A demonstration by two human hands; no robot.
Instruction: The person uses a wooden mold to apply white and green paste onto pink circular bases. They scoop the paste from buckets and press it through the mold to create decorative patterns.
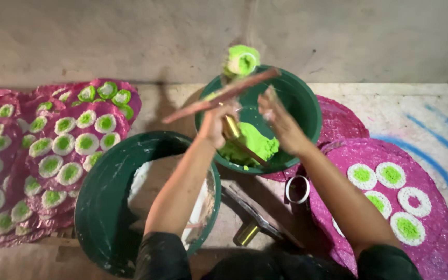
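L hand (pixel 214 124) gripping stick (pixel 221 95) across green tub (pixel 307 111), over the green paste (pixel 252 142) so drips land inside. R hand (pixel 278 122) fingers loosely spread, holding nothing, above paste.

Green basin (pixel 307 103) (bright green paste (pixel 252 142) inside), magenta mats (pixel 436 249).

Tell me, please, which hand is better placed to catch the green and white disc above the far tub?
Probably the right hand: it is open and nearer the disc. The left hand grips a stick.
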